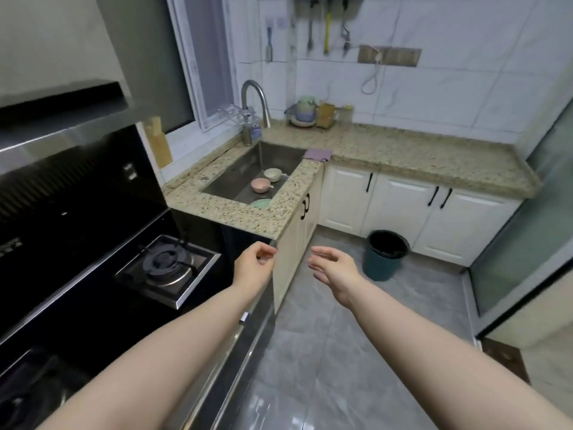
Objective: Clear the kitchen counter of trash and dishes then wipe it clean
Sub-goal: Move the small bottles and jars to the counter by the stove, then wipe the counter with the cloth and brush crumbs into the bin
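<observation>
- Speckled granite counter (403,153) runs in an L from the stove side round the corner to the right wall, with white tiles behind it and grey floor tiles below.
- Set into that counter at about 11 o'clock from the hands is the steel sink (248,178), where three dishes lie: a cream bowl (272,174) farthest back, a pink bowl (259,184) just in front of it, and a green dish (262,202) partly hidden by the near rim.
- A purple cloth (317,154) lies on the counter at the sink's far right corner, its edge hanging over the basin.
- A curved faucet (252,110) stands at the sink's back edge, water falling from its spout.
- At 12 o'clock, against the back wall, sit stacked containers (305,114) and a brownish jar (325,114).
- A dark bin (386,254) stands on the floor at 2 o'clock of the right hand, before the white cabinets (403,209).
- Left hand (254,268) hangs in the air over the stove's edge, fingers loosely curled, grasping nothing.
- Right hand (335,271) is raised beside it, apart from it, fingers relaxed and nearly straight, grasping nothing.
- A gas burner (167,265) sits at 9 o'clock of the left hand, under the range hood (62,100).
</observation>
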